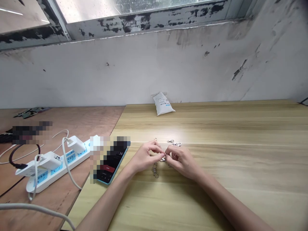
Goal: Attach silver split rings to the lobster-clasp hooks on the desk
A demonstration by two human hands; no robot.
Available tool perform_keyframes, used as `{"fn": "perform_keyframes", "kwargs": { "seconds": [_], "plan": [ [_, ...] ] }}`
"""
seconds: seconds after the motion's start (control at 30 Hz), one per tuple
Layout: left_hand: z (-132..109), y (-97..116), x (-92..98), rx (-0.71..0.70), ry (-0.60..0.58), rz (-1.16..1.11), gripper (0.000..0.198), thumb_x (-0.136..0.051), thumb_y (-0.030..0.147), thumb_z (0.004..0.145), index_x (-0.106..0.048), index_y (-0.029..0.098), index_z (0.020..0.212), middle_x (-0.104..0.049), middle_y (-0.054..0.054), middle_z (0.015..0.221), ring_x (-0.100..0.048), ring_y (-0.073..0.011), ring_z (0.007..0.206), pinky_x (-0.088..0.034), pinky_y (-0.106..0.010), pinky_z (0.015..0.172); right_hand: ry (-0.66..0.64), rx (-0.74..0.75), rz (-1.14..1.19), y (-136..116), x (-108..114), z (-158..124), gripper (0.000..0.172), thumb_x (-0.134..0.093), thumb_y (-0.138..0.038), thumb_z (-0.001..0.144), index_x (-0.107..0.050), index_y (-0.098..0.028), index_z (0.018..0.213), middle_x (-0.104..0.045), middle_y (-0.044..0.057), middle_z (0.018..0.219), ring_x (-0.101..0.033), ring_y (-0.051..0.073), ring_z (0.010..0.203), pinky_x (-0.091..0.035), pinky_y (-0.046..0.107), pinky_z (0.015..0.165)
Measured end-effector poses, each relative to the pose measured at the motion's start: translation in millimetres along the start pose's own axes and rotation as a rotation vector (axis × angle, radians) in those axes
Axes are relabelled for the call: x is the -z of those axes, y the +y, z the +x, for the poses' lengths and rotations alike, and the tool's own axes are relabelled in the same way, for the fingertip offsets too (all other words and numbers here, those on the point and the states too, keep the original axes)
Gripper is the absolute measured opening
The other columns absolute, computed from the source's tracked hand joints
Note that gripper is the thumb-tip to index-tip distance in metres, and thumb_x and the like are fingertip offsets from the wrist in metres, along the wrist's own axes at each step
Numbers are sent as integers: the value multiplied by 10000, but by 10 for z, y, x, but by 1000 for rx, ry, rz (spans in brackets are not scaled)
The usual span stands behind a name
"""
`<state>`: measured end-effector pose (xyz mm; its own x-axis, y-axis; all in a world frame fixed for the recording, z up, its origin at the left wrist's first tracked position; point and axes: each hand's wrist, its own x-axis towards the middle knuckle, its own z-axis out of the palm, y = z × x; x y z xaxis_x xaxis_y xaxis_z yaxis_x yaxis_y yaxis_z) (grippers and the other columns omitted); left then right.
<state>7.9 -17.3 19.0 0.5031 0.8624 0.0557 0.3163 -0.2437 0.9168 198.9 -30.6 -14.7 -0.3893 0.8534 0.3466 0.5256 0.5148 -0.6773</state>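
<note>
My left hand [148, 155] and my right hand [181, 160] meet above the wooden table, thumbs and forefingers closed in a pinch. Between their fingertips is a small silvery metal clasp [163, 159], mostly covered by the fingers. Just below my left hand lie several linked metal clasps [155, 170], like keychain hooks. Beyond my right hand are more metal clasps [177, 144], partly hidden by its knuckles. A tiny metal ring [155, 139] rests behind my left hand.
A white plastic packet [164, 104] with a label lies near the wall. A phone [113, 163] sits left of my left forearm. Further left, a white power strip [68, 160] with plugged-in chargers and loose cables crosses a reddish-brown board [96, 118].
</note>
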Motion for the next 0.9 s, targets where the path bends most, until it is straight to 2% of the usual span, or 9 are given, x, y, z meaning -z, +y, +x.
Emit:
{"fn": "perform_keyframes", "kwargs": {
  "seconds": [0.27, 0.7, 0.8, 0.9],
  "plan": [
    [6, -33, 14, -30, -46, 26, 125, -641, 230, 812, -726, 168, 744, -617, -57, 887, -582, -173, 879, -481, -241, 654, 51, 182, -315, 32, -3, -14, 133, -542, -174, 814, -572, -190, 686, -610, -13, 640, -492, 101, 580, -249, 232, 546],
    [13, -87, -28, -66, -9, 82, 106, -616, 192, 806, -703, 169, 749, -611, -46, 892, -604, -168, 869, -500, -260, 694, 105, 223, -407, 49, -13, -8, 156, -561, -177, 827, -591, -190, 675, -641, -15, 630, -542, 106, 576, -264, 242, 538],
    [13, -106, -29, -114, 33, 147, 93, -623, 165, 792, -683, 177, 722, -618, -32, 875, -599, -168, 870, -489, -290, 771, 145, 227, -415, 27, -26, -1, 174, -557, -180, 845, -608, -188, 678, -641, -13, 632, -533, 102, 554, -260, 247, 525],
    [21, -124, -28, -168, 140, 249, 82, -636, 147, 784, -660, 186, 716, -622, -24, 905, -586, -178, 925, -457, -327, 870, 195, 239, -402, -7, -30, 9, 209, -539, -201, 887, -641, -184, 706, -625, -7, 621, -508, 96, 530, -274, 246, 517]
  ]
}}
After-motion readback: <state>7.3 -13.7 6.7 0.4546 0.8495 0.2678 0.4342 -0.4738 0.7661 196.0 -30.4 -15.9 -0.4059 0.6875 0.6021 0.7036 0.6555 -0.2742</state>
